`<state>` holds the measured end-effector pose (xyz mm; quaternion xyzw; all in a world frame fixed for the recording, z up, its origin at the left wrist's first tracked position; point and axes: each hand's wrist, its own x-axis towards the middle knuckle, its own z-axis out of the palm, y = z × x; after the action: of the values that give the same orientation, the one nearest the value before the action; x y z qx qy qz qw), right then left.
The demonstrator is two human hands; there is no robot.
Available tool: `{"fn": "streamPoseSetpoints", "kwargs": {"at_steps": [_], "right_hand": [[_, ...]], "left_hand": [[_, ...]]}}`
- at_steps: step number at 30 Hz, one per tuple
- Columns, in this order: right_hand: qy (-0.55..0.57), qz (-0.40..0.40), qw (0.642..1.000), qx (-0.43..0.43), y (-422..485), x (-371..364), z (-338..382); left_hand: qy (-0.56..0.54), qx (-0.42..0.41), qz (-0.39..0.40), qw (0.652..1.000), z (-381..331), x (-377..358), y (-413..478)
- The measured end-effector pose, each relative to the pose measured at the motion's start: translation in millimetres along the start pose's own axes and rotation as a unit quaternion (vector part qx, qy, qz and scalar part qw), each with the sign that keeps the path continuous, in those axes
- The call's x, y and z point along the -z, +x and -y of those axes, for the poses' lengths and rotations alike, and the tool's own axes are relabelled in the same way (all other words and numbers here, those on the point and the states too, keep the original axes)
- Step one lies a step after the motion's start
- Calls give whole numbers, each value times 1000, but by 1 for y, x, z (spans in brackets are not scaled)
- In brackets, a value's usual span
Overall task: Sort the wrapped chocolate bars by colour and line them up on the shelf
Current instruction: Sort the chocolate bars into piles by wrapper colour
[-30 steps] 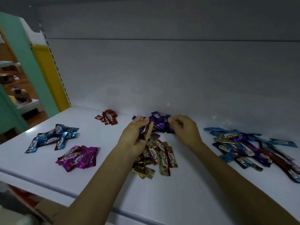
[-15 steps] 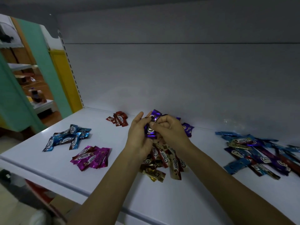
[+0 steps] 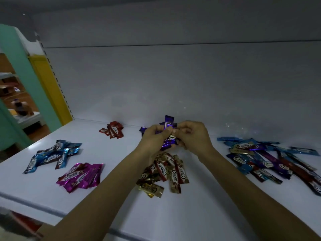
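Bunching purple bars (image 3: pixel 168 121): left hand (image 3: pixel 153 139) and right hand (image 3: pixel 193 136) both pinch the stack, above the shelf (image 3: pixel 182 214) near its back. Best square the ends, labels one way, before setting down.

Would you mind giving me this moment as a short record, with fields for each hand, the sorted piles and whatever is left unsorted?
left hand: grips purple bars
right hand: pinches the same bunch
blue pile: far left of shelf
magenta pile: front left
red pile: back left, near the wall
gold pile: just in front of the hands
mixed heap: right side, colours unsorted
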<state>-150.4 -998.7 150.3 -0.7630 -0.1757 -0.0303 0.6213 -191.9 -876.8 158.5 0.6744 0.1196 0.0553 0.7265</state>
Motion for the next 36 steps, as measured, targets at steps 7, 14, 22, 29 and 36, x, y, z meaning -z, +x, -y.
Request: {"fn": "streamPoseSetpoints", "kwargs": {"at_steps": [7,14,22,29,36], "right_hand": [[47,-151,976,-151,19,52,-53],[-14,-144,982,-122,18,55,-75],[183,13,978,-105,8,45,-36],[-213,-149,961,99,12,44,-75],[-430,-88,893,96,11,34,-89]], "left_hand": [[52,-4,-1,999,0,-9,12],[111,-46,-9,993,4,-19,16],[184,-107,58,975,7,-29,8],[-46,21,-8,999,4,-10,7],[-139,-20,26,990,2,-4,1]]}}
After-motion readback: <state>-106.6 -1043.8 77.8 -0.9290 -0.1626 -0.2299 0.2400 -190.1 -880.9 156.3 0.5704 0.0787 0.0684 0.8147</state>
